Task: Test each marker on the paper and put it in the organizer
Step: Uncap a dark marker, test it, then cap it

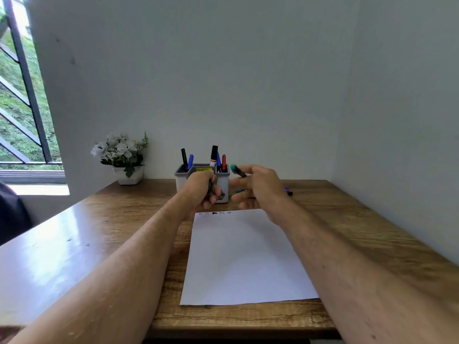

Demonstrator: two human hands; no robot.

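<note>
left hand [203, 189] fisted on mostly hidden marker [210, 186]; right hand [255, 187] pinches green cap [237, 170]; organizer [201, 181] label unreadable.

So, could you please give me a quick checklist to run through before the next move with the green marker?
1. Marker body held: ok, the left hand is closed around a dark green marker.
2. Cap off: ok, probably; the right hand holds what looks like a teal cap, apart from the left hand.
3. Tip exposed: cannot tell, the fingers hide it.
4. Room on the paper: ok, only a few test marks sit along its far edge.
5. Organizer within reach: ok, it stands just behind the hands and already holds several markers.
6. Markers left: not ok, more markers lie on the table behind the right hand.
</note>
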